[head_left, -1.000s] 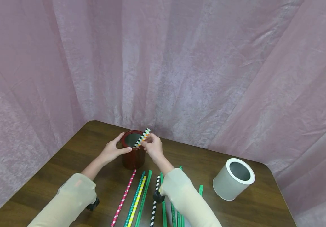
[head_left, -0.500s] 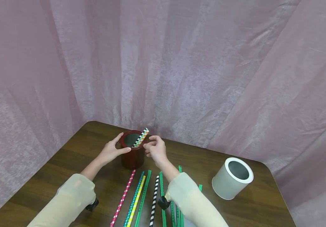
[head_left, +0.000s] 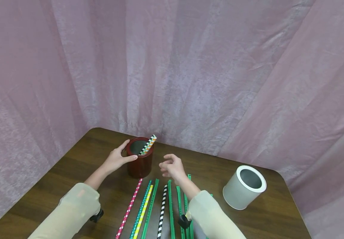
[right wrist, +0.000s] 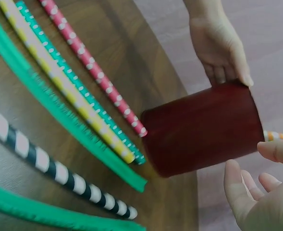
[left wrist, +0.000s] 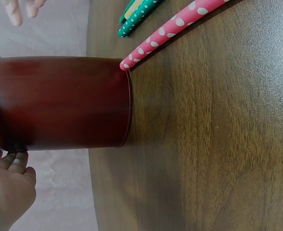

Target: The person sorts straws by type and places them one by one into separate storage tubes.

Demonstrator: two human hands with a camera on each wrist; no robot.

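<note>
Here the left hand (head_left: 116, 160) is gripping the rim of the dark red can (head_left: 141, 162); inside, the orange-and-green striped straw (head_left: 148, 145) is leaning up toward the right. The right hand (head_left: 173, 167) is hovering beside it, fingers relaxed, holding nothing.

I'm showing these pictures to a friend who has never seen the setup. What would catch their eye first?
Probably the dark red can near the table's far edge, gripped at its rim by the left hand, with an orange and green striped straw leaning out of it. Next, the row of bright straws lying on the brown table in front of it, below the empty right hand. A white can stands apart on the right.
</note>
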